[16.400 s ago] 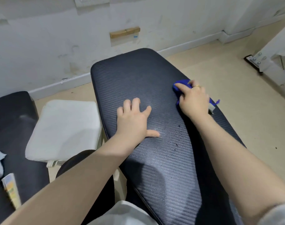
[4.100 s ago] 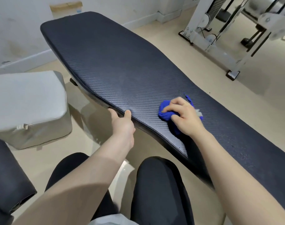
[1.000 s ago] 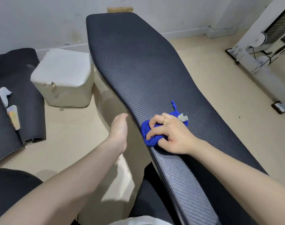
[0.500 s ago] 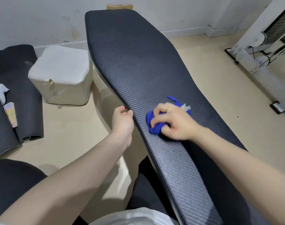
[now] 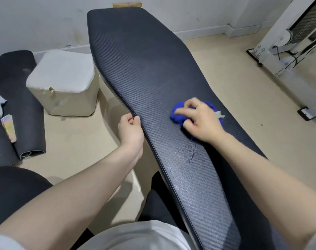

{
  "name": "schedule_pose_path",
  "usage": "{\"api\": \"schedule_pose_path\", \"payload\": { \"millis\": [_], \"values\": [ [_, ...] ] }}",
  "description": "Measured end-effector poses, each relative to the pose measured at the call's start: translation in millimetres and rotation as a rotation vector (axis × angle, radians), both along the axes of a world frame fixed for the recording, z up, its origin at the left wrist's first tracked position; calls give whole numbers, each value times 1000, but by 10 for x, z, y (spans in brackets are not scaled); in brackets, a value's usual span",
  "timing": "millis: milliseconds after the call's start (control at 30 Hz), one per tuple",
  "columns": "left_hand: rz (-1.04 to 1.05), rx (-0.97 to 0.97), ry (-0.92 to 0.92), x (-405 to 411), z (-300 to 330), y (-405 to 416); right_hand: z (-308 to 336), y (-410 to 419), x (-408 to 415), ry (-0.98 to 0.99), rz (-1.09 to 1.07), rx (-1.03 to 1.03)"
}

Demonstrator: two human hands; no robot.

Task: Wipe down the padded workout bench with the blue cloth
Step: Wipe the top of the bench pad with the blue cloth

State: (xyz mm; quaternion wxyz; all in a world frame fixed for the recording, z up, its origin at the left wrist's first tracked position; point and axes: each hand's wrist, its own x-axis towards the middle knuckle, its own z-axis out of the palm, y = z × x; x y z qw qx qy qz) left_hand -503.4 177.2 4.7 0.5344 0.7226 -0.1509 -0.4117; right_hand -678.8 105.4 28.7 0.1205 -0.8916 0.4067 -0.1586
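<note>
Wiping a padded workout bench [image 5: 146, 69], a person presses a bunched blue cloth [image 5: 178, 115] onto its dark, ribbed surface, seen from a head-worn camera looking down along both bare forearms. The right hand [image 5: 200, 121] lies on top of the cloth with fingers curled over the wad, a thin ring on one finger; a pale tag and more blue fabric stick out at the hand's far right side. The cloth sits around mid-length of the pad, toward its right half. The left hand [image 5: 131, 130] grips the bench's left edge, fingers curled round the rim just left of the cloth. Nearer the camera, the pad shows a damp sheen and dark wet streaks [image 5: 189, 152]. The bench runs from the near right to the far wall [image 5: 45, 20], widening at its far end. Left of it on the beige floor [image 5: 72, 138] stands a white cushioned block [image 5: 63, 82], and further left lie rolled dark mats [image 5: 22, 98] with a small card [image 5: 8, 128] and a white scrap on them. At far right stands a white machine frame [image 5: 288, 38].
</note>
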Motion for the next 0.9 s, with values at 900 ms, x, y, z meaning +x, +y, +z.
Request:
{"api": "schedule_pose_path", "payload": {
  "millis": [900],
  "values": [
    [-49,317,-409,-529,102,-91,-60,-343,-601,-112,-471,48]
  ]
}}
